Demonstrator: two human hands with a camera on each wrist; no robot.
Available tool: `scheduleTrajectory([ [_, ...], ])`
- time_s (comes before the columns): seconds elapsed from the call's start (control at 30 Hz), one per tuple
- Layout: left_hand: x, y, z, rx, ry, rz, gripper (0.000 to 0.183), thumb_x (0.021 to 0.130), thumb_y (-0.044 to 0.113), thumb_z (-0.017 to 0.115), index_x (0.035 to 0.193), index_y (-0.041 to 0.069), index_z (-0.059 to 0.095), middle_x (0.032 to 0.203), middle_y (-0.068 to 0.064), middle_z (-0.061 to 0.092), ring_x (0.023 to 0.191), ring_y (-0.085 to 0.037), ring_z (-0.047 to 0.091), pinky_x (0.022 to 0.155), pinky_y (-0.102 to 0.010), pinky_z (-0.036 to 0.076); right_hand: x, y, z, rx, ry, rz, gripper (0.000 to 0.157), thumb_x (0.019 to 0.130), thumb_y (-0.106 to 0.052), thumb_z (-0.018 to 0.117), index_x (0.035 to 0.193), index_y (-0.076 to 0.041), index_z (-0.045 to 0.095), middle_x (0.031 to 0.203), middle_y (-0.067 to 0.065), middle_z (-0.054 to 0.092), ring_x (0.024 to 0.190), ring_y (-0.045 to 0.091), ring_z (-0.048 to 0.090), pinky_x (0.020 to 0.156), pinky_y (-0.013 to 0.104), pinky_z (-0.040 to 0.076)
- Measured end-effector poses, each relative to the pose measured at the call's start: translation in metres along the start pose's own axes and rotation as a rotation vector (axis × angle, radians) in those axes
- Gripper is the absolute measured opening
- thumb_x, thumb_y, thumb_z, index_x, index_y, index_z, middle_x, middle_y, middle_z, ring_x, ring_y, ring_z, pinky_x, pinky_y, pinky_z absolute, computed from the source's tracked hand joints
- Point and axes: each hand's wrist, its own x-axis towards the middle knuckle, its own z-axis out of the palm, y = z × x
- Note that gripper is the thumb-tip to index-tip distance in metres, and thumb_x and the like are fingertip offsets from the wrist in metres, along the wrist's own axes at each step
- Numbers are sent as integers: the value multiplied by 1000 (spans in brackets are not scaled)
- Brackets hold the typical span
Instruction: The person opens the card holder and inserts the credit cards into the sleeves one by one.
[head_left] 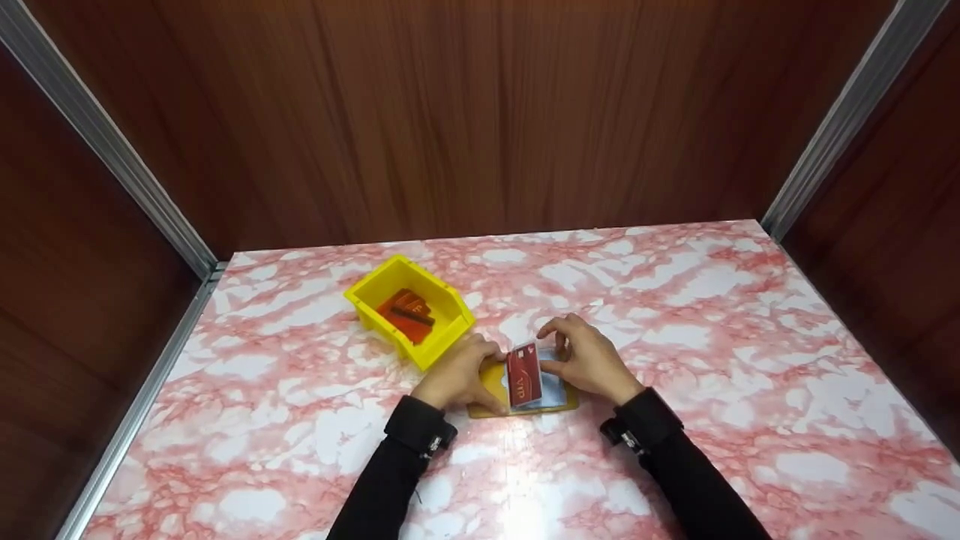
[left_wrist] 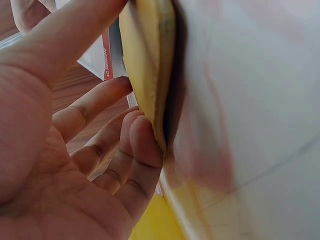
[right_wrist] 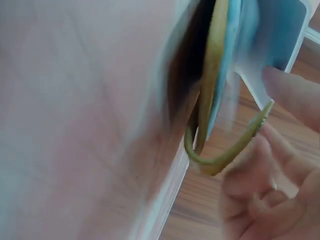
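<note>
A yellow card holder [head_left: 489, 376] lies spread on the table, with clear sleeve pages [head_left: 553, 391] inside. One page stands tilted up and shows a red card [head_left: 523, 375] marked VIP. My left hand [head_left: 463, 373] grips the holder's left side, its thumb over the near part and its fingertips along the edge [left_wrist: 157, 100]. At the right side, my right hand [head_left: 589, 361] has its thumb [right_wrist: 295, 92] touching the edge of the raised page. Its other fingers are loosely bent beside the holder's curved yellow strap [right_wrist: 227, 157].
Just beyond my left hand stands a yellow bin [head_left: 390, 276], its front lip angled towards me. Several red cards [head_left: 409, 306] lie inside it. The pink and white marbled table [head_left: 750, 375] ends at a dark wood wall [head_left: 487, 112].
</note>
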Motion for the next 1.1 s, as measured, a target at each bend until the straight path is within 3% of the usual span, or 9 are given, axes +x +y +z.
scheduleTrajectory([
  [0.07, 0, 0, 0, -1, 0, -5, 76, 56, 34, 103, 120, 8, 70, 116, -8, 64, 109, -24, 57, 101, -37, 49, 1, -1, 0, 33, -8, 17, 9, 92, -19, 79, 98, -14, 74, 79, 1, 59, 64, 10, 48, 61, 26, 40],
  [0.1, 0, 0, 0, -1, 0, -7, 77, 56, 33, 103, 120, 8, 70, 116, -8, 64, 110, -24, 57, 101, -37, 49, 2, -2, 0, 56, -21, 32, 9, 96, -21, 74, 91, -13, 74, 74, -1, 57, 61, 9, 47, 59, 26, 39],
  [0.2, 0, 1, 0, -9, -7, -16, 78, 56, 33, 103, 123, 9, 70, 118, -8, 64, 111, -24, 57, 102, -38, 48, 2, -5, 2, 110, -72, 58, 32, 104, -29, 64, 77, -14, 74, 61, -8, 52, 54, 7, 44, 55, 23, 36],
  [0.27, -1, 2, -1, -13, -10, -19, 79, 57, 32, 103, 124, 9, 68, 120, -8, 65, 111, -24, 57, 103, -39, 48, 2, -7, 3, 121, -93, 57, 36, 104, -30, 64, 73, -14, 74, 58, -9, 51, 53, 6, 43, 54, 22, 36],
  [0.47, -1, 2, -4, -84, -59, -60, 96, 57, 29, 104, 138, 6, 57, 133, -11, 62, 120, -26, 56, 110, -41, 46, -1, -12, 7, 156, -60, 48, 24, 95, -16, 71, 71, -14, 73, 62, -5, 64, 50, 7, 52, 50, 22, 43],
  [0.57, -1, -1, -7, -163, -106, -89, 103, 58, 22, 104, 145, 6, 50, 141, -13, 59, 124, -29, 57, 110, -43, 47, -2, -13, 7, 230, -55, 48, 23, 99, -17, 68, 79, -11, 76, 64, 0, 68, 44, 11, 56, 45, 25, 47],
  [0.7, -1, -6, -10, -250, -156, -102, 115, 60, 20, 103, 155, 9, 40, 147, -14, 54, 123, -30, 58, 107, -43, 50, -2, -14, 9, 293, -159, 5, 26, 105, -29, 63, 98, -11, 80, 78, 7, 73, 47, 17, 62, 46, 29, 52],
  [0.87, -3, -12, -14, -271, -199, -66, 118, 66, 31, 100, 161, 13, 32, 152, -11, 46, 128, -26, 53, 109, -41, 47, -6, -18, 15, 146, -331, -90, 28, 106, -38, 59, 117, -21, 79, 95, -2, 74, 63, 6, 59, 61, 24, 49],
  [1.1, -4, -12, -12, -161, -162, -32, 85, 78, 33, 93, 149, 12, 51, 145, -9, 53, 126, -26, 55, 107, -41, 47, -11, -20, 18, -29, -369, -147, 34, 103, -27, 65, 136, -23, 70, 99, -5, 67, 71, 5, 47, 68, 27, 41],
])
